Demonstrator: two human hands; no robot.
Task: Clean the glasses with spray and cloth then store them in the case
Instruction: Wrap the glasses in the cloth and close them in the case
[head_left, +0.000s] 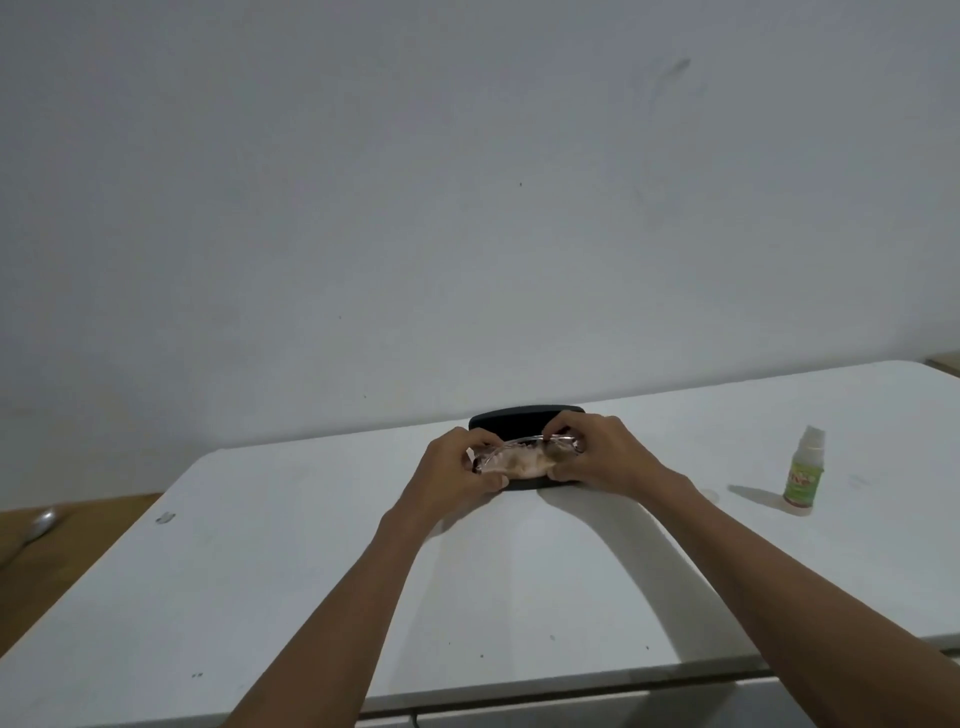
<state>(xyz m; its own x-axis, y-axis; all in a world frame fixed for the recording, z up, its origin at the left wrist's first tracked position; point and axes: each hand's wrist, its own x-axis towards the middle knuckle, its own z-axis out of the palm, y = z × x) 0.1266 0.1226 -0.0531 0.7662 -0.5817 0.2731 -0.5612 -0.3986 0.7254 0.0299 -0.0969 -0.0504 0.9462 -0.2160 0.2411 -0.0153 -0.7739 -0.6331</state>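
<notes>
Item: glasses (524, 451), pinched at each end by my left hand (457, 462) and right hand (602, 457), fingers curled, over the open case (519, 418). Step, likely: storing. Next: lower in, close lid.

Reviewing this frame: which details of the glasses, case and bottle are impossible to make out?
Head view only:
- glasses: frame ends hidden by the left hand and right hand; lenses blurred.
- cloth: cannot tell it apart among the fingers.
- glasses case: interior hidden behind the hands.
- spray bottle: label too small to read.
</notes>
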